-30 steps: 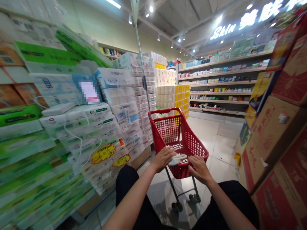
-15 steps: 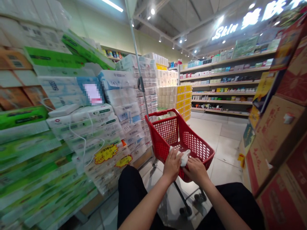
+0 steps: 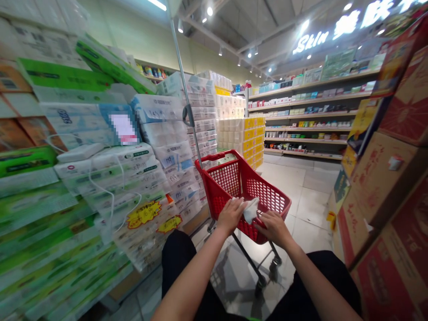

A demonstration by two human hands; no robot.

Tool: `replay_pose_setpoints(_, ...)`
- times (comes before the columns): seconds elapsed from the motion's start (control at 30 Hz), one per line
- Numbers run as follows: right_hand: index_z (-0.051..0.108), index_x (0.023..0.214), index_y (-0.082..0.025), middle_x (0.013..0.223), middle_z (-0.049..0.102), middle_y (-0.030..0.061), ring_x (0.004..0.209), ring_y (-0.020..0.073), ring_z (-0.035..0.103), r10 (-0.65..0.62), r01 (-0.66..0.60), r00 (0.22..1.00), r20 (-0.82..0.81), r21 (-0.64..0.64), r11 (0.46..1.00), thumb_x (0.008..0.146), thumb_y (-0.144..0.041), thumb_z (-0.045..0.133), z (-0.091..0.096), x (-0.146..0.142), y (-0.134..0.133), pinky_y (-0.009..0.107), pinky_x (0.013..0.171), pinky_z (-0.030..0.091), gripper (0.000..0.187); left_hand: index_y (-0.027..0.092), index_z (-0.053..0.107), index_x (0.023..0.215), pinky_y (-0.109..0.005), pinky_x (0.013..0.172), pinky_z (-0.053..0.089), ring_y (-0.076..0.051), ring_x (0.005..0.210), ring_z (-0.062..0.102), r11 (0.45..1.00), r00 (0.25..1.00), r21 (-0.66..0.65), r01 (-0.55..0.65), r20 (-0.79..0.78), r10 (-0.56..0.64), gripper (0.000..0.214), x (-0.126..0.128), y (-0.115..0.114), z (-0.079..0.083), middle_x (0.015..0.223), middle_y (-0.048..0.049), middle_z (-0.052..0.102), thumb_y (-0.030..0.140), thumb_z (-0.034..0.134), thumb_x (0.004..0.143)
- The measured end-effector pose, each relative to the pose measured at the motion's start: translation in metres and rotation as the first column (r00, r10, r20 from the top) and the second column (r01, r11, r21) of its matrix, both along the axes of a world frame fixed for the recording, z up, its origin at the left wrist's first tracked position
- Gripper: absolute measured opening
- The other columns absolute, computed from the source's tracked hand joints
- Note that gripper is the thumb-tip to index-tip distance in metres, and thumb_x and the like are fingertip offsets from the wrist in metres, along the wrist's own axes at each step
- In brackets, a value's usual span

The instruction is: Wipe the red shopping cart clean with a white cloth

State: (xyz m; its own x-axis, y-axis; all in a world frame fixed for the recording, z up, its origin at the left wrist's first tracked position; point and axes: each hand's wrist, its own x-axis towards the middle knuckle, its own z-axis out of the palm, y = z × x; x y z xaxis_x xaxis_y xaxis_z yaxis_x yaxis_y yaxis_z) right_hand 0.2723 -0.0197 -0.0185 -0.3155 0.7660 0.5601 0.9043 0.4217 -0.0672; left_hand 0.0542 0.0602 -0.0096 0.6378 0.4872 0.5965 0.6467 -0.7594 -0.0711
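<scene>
A red plastic shopping cart (image 3: 214, 189) with perforated basket walls stands between my knees. Over its near side hangs a small crumpled white cloth (image 3: 250, 211), between my two hands. The back of my left hand (image 3: 230, 217) faces up; its fingers lie together across the rim, with the fingertips against the cloth's left edge. My right hand (image 3: 277, 228) is bent over the rim on the other side, fingers on top and thumb lower on the outer wall. Its fingertips come close to the cloth; whether they touch it I cannot tell.
Stacked tissue packs (image 3: 140, 174) rise on the left, with a white power strip and cable (image 3: 82, 153) on them. Cardboard cartons (image 3: 384, 187) line the right. A metal pole (image 3: 183, 84) stands at the cart's left corner. Stocked shelves (image 3: 301, 113) stand behind the tiled floor (image 3: 309, 200).
My hands have moved slightly apart and a little left in the view. The cloth, bunched between my fingers before, now hangs more spread out. The whole view has shifted slightly.
</scene>
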Motion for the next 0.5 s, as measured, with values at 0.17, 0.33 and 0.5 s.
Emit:
replay_pose_setpoints(0.17,0.06,0.083,-0.022,0.086,0.063,0.002,0.087,0.0186,0.053,-0.07,0.07,0.997,-0.011,0.015,0.997,0.091,-0.04,0.05,-0.001,0.005,0.007,0.032,0.081,0.034,0.021,0.024,0.043,0.137,-0.049,0.113,0.029,-0.023,0.135,0.037,0.993,0.991,-0.016,-0.12,0.054,0.121,0.041,0.008,0.015,-0.002,0.142,-0.0086,0.045,0.024,0.043,0.096)
replay_pose_setpoints(0.33,0.058,0.094,-0.019,0.091,0.063,0.006,0.088,0.0208,0.054,-0.194,0.192,0.98,0.042,0.043,0.98,0.085,-0.023,0.052,-0.008,-0.014,0.007,0.032,0.08,0.034,0.011,0.021,0.045,0.134,-0.057,0.11,0.031,-0.033,0.135,0.035,0.978,0.971,0.046,-0.203,0.14,0.195,0.042,0.054,-0.022,-0.032,0.141,-0.0167,0.043,0.021,0.049,0.092)
replay_pose_setpoints(0.5,0.057,0.091,-0.019,0.085,0.063,0.0052,0.082,0.0199,0.055,-0.246,0.245,0.969,0.012,0.025,0.969,0.082,-0.017,0.051,-0.016,-0.016,0.002,0.031,0.077,0.034,0.011,0.022,0.034,0.143,-0.057,0.11,0.03,-0.035,0.139,0.028,0.988,0.988,0.091,-0.128,0.099,0.119,0.055,0.059,-0.041,-0.039,0.147,-0.0166,0.035,0.017,0.048,0.09)
